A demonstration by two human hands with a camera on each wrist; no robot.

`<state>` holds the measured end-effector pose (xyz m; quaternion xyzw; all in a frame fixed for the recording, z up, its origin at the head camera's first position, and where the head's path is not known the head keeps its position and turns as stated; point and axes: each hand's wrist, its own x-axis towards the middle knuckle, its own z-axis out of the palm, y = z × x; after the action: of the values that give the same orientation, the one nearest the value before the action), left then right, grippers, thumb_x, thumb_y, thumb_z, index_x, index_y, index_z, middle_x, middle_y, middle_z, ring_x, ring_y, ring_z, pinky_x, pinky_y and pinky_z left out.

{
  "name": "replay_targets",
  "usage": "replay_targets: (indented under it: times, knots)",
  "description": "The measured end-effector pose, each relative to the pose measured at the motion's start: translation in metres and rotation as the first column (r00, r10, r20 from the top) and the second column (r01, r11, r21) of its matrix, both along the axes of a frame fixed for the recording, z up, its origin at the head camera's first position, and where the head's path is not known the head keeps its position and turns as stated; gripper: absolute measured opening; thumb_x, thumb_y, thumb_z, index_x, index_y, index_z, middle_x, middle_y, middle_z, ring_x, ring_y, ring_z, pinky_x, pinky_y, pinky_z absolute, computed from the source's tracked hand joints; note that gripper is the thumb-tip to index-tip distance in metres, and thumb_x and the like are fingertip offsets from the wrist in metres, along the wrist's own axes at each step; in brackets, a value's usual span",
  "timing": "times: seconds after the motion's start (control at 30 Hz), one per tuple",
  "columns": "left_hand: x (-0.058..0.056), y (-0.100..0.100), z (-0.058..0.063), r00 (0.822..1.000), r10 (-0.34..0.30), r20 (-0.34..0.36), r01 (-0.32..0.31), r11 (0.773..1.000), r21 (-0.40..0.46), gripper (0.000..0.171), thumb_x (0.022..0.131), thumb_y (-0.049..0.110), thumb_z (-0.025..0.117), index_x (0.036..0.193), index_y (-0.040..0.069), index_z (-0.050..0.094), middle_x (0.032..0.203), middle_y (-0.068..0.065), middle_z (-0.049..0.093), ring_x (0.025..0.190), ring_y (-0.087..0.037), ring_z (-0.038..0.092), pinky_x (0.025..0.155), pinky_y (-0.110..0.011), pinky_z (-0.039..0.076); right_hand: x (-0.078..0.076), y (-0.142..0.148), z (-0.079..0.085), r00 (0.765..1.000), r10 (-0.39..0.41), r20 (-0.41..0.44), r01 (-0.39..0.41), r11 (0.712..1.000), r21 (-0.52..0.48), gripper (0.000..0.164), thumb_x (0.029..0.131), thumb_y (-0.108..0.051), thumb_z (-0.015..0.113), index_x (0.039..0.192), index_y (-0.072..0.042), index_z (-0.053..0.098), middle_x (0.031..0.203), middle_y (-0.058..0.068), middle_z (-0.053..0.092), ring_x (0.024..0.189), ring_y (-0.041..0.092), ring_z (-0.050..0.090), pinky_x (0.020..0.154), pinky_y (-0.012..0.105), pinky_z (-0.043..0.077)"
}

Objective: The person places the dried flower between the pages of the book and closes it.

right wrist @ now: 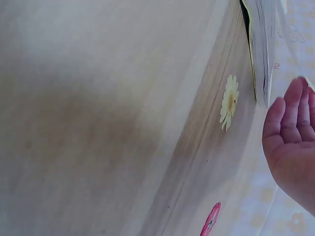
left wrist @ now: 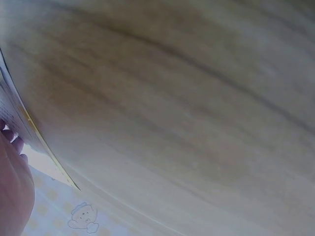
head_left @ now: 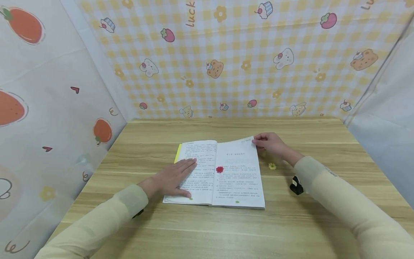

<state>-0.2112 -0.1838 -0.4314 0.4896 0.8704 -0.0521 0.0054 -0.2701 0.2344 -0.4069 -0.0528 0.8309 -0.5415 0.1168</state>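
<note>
An open book (head_left: 239, 183) lies in the middle of the table with printed pages facing up. My left hand (head_left: 176, 178) rests on its left page, fingers spread and fairly straight. At the top right corner of the right page, my right hand (head_left: 270, 143) pinches a book page (head_left: 237, 145), whose corner is lifted a little. A red flower (head_left: 219, 169) lies on the right page close to the fold. Right of the book, below my right hand, a yellow flower (head_left: 272, 166) lies on the table.
A pink-red flower (right wrist: 211, 220) shows on the table in the right wrist view. The wooden table (head_left: 207, 233) meets a checked cloth (head_left: 200, 72) at the back. A patterned white sheet (head_left: 61, 90) hangs on the left. Small black devices (head_left: 296, 185) sit at the wrists.
</note>
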Motion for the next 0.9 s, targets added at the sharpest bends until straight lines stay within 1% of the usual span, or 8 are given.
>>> replay_targets:
  times: [0.1, 0.23, 0.33, 0.47, 0.6, 0.73, 0.83, 0.9]
  knots:
    - [0.0, 0.0, 0.0, 1.0, 0.003, 0.004, -0.003, 1.0, -0.007, 0.107, 0.086, 0.078, 0.037, 0.153, -0.003, 0.016, 0.161, -0.015, 0.012, 0.147, -0.027, 0.012, 0.118, -0.036, 0.013, 0.003, 0.0, 0.0, 0.999, 0.019, 0.032, -0.017, 0.998, -0.063, 0.039, 0.103, -0.023, 0.05, 0.119, 0.011, 0.059, 0.097, 0.01, 0.065, 0.084, 0.018, 0.061, 0.08, 0.035, 0.054]
    - [0.0, 0.0, 0.0, 1.0, 0.0, 0.003, 0.0, 1.0, 0.001, 0.107, 0.087, 0.078, 0.038, 0.153, -0.003, 0.016, 0.16, -0.016, 0.012, 0.147, -0.028, 0.012, 0.118, -0.037, 0.014, 0.011, -0.004, 0.002, 0.994, 0.059, 0.091, -0.041, 0.982, -0.184, 0.043, 0.105, -0.024, 0.043, 0.122, 0.014, 0.056, 0.094, 0.006, 0.065, 0.083, 0.015, 0.062, 0.08, 0.032, 0.054]
    - [0.0, 0.0, 0.0, 1.0, -0.005, 0.002, 0.005, 1.0, 0.015, 0.107, 0.087, 0.077, 0.039, 0.153, -0.004, 0.017, 0.16, -0.016, 0.013, 0.146, -0.029, 0.013, 0.117, -0.038, 0.015, 0.018, -0.009, 0.004, 0.988, 0.108, 0.112, -0.073, 0.958, -0.276, 0.045, 0.106, -0.025, 0.04, 0.125, 0.014, 0.054, 0.094, 0.003, 0.067, 0.085, 0.016, 0.062, 0.079, 0.03, 0.053]
    - [0.0, 0.001, 0.001, 1.0, -0.002, 0.014, 0.001, 1.0, 0.023, 0.107, 0.087, 0.077, 0.04, 0.153, -0.004, 0.017, 0.16, -0.016, 0.013, 0.147, -0.028, 0.012, 0.118, -0.039, 0.015, 0.028, -0.021, 0.008, 0.979, 0.177, 0.098, -0.134, 0.93, -0.341, 0.049, 0.107, -0.027, 0.037, 0.132, 0.013, 0.048, 0.098, 0.003, 0.068, 0.088, 0.017, 0.063, 0.079, 0.031, 0.052]
    - [-0.001, 0.001, 0.0, 1.0, 0.001, 0.028, -0.002, 1.0, 0.016, 0.106, 0.087, 0.076, 0.039, 0.153, -0.003, 0.014, 0.161, -0.016, 0.01, 0.147, -0.027, 0.009, 0.118, -0.037, 0.012, 0.034, -0.036, 0.01, 0.973, 0.219, 0.077, -0.18, 0.921, -0.347, 0.049, 0.107, -0.027, 0.038, 0.141, 0.007, 0.043, 0.112, 0.008, 0.066, 0.098, 0.019, 0.063, 0.087, 0.034, 0.052]
    - [-0.002, 0.0, 0.001, 1.0, -0.011, 0.028, 0.01, 1.0, 0.021, 0.106, 0.088, 0.075, 0.04, 0.153, -0.004, 0.014, 0.161, -0.017, 0.011, 0.147, -0.028, 0.01, 0.118, -0.037, 0.012, 0.041, -0.053, 0.008, 0.962, 0.272, -0.007, -0.26, 0.914, -0.311, 0.05, 0.105, -0.025, 0.043, 0.149, -0.002, 0.035, 0.135, 0.016, 0.055, 0.114, 0.025, 0.058, 0.094, 0.039, 0.05]
    - [-0.001, 0.0, 0.002, 0.999, -0.02, 0.025, 0.019, 0.999, 0.026, 0.105, 0.088, 0.075, 0.039, 0.153, -0.005, 0.015, 0.16, -0.017, 0.012, 0.147, -0.029, 0.011, 0.118, -0.037, 0.012, 0.049, -0.067, 0.007, 0.94, 0.328, -0.098, -0.342, 0.905, -0.254, 0.055, 0.104, -0.021, 0.047, 0.153, -0.005, 0.028, 0.144, 0.019, 0.045, 0.124, 0.03, 0.052, 0.098, 0.041, 0.047]
    - [-0.001, -0.001, 0.002, 0.999, -0.021, 0.03, 0.02, 0.999, 0.027, 0.105, 0.088, 0.075, 0.039, 0.153, -0.005, 0.014, 0.16, -0.017, 0.012, 0.147, -0.028, 0.011, 0.118, -0.037, 0.011, 0.053, -0.076, 0.005, 0.916, 0.37, -0.155, -0.394, 0.902, -0.176, 0.059, 0.103, -0.021, 0.05, 0.154, -0.006, 0.024, 0.148, 0.018, 0.041, 0.129, 0.032, 0.047, 0.102, 0.041, 0.044]
